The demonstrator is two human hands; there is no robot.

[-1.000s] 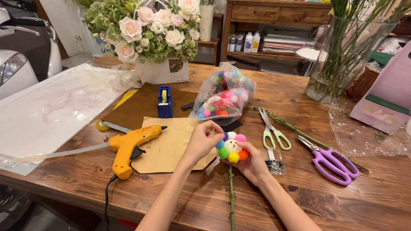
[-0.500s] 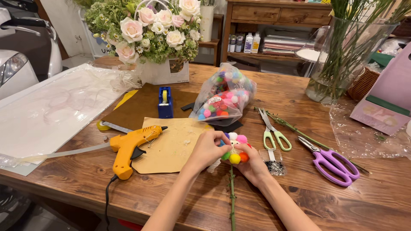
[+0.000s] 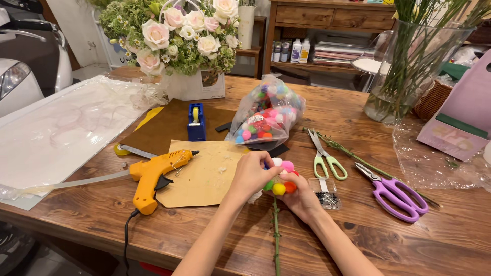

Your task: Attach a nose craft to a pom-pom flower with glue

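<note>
A cluster of coloured pompoms (image 3: pixel 282 179) sits on top of a thin green stem (image 3: pixel 276 237) that runs down toward me. My right hand (image 3: pixel 303 198) cups the cluster from below and to the right and holds it. My left hand (image 3: pixel 251 175) reaches over from the left with its fingertips pinched on the top of the cluster. Behind my hands lies a clear plastic bag of loose pompoms (image 3: pixel 268 116).
A yellow glue gun (image 3: pixel 156 174) lies on brown paper (image 3: pixel 204 174) to the left. Green scissors (image 3: pixel 326 155), purple scissors (image 3: pixel 396 192) and a small box of pins (image 3: pixel 326 193) lie to the right. A blue tape dispenser (image 3: pixel 196 121), a rose arrangement (image 3: pixel 179 36) and a glass vase (image 3: pixel 409 61) stand behind.
My left hand has closed in over the top of the pompom cluster and now covers more of it. The right hand and stem have stayed in place.
</note>
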